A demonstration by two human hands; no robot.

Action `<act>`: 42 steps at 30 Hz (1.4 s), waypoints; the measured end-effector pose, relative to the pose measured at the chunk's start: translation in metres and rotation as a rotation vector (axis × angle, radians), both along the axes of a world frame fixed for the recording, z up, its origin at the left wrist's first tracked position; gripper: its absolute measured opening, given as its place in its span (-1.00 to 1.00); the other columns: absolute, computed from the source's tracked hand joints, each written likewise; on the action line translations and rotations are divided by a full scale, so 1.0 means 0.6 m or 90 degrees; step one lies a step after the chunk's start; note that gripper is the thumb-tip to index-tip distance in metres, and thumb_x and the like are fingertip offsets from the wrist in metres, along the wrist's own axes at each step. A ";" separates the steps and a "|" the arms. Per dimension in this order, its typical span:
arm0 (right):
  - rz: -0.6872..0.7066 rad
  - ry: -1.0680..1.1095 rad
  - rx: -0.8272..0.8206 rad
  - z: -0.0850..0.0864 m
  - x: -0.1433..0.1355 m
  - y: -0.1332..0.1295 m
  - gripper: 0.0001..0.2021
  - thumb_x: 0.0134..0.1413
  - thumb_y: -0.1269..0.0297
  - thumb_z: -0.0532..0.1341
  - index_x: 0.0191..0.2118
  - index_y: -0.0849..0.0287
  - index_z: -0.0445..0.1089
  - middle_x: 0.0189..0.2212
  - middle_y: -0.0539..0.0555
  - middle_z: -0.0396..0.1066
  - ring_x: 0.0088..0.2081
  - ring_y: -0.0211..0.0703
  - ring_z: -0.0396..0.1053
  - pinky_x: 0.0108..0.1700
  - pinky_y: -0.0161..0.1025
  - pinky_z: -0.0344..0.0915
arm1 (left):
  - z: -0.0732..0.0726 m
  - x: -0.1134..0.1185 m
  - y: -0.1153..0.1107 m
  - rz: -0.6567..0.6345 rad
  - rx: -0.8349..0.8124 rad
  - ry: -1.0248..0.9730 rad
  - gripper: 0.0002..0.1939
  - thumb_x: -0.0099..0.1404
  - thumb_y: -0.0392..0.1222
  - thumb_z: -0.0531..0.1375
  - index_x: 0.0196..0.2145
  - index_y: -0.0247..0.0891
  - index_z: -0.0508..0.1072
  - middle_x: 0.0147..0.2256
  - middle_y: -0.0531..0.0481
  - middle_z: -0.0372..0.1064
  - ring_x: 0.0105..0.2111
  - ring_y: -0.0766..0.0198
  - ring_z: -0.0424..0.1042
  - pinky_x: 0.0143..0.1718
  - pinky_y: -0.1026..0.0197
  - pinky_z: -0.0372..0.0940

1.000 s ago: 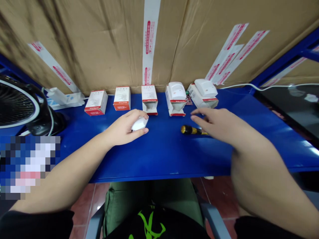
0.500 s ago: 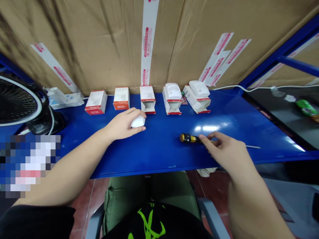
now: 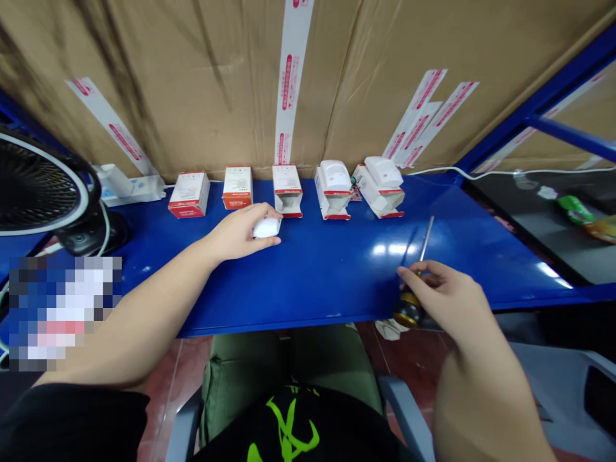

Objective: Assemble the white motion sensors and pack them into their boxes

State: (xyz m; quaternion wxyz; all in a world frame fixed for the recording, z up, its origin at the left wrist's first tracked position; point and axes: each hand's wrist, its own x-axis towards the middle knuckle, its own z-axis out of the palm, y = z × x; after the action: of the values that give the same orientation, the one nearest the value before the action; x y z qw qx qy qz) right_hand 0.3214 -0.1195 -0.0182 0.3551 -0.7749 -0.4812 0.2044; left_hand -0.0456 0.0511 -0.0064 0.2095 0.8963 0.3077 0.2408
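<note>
My left hand (image 3: 235,232) is closed around a small rounded white detector (image 3: 267,227) at the middle of the blue table; fingers and palm hide much of it. It resembles the white detectors (image 3: 335,174) lying on the boxes behind. On the right, my right hand (image 3: 447,289) grips a screwdriver (image 3: 408,310) between thumb and fingers. The black and yellow handle points down toward me over the table's front edge. Its metal shaft slants up and away, above the tabletop. Just behind my left hand stands an open-ended box (image 3: 287,179).
Two closed red and white boxes (image 3: 188,194) stand at the back left; more open boxes (image 3: 333,204) stand right of centre. A small circuit board (image 3: 355,191) lies between two of them. A black fan (image 3: 38,186) and a power strip (image 3: 132,188) occupy the left.
The screwdriver has turned in my right hand: its handle swung from pointing left to pointing toward me, its shaft now pointing away. My left hand stays on the detector.
</note>
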 end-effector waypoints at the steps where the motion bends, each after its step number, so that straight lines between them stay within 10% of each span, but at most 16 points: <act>1: 0.002 0.018 0.046 0.000 0.000 -0.005 -0.58 -0.03 -0.23 0.42 -0.46 0.01 0.41 -0.61 0.05 0.54 -0.60 -0.03 0.50 -0.60 -0.20 0.36 | 0.001 -0.001 0.000 0.004 -0.009 -0.003 -0.57 0.40 0.12 0.33 0.08 -0.19 0.48 -0.03 -0.10 0.58 -0.15 0.09 0.58 -0.10 0.09 0.44; 8: 0.220 0.175 0.208 0.035 -0.009 0.002 -0.46 0.15 -0.17 0.44 -0.08 -0.09 0.11 -0.46 -0.12 0.53 -0.51 -0.06 0.54 -0.44 -0.14 0.55 | 0.009 -0.009 0.002 0.031 -0.044 0.005 -0.48 0.35 0.17 0.29 0.11 -0.20 0.43 -0.14 -0.05 0.56 -0.35 0.20 0.49 -0.32 0.18 0.34; 13: 0.405 -0.049 0.086 0.081 0.007 0.088 -0.72 0.33 -0.10 0.25 -0.15 -0.03 0.28 -0.56 -0.08 0.33 -0.54 -0.09 0.31 -0.52 -0.17 0.28 | 0.012 -0.014 0.005 0.024 -0.047 0.009 -0.56 0.34 0.08 0.27 0.06 -0.20 0.43 -0.11 -0.07 0.57 -0.33 0.21 0.50 -0.31 0.19 0.35; 18: 0.566 -0.148 0.002 0.096 0.018 0.180 -0.55 0.31 -0.29 0.21 -0.31 0.00 0.31 -0.55 -0.04 0.36 -0.52 -0.13 0.25 -0.45 -0.18 0.23 | 0.012 -0.022 0.009 0.021 -0.038 0.005 -0.46 0.37 0.05 0.26 0.21 -0.23 0.40 0.08 -0.18 0.57 -0.15 0.14 0.59 -0.21 0.17 0.46; 42: 0.615 -0.167 0.002 0.029 0.007 0.213 -0.57 0.37 -0.20 0.18 -0.31 0.05 0.48 -0.38 0.12 0.61 -0.37 -0.03 0.49 -0.24 -0.08 0.42 | 0.015 -0.024 0.015 -0.105 -0.028 0.038 -0.67 0.47 -0.13 0.27 0.14 -0.17 0.61 0.12 -0.18 0.64 0.08 0.05 0.65 0.13 -0.03 0.56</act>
State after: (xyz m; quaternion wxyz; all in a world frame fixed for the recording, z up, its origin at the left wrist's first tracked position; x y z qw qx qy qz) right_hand 0.3257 0.0081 -0.0008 0.1574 -0.4818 -0.8263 0.2454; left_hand -0.0598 0.0600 0.0028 0.2394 0.9204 0.2444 0.1893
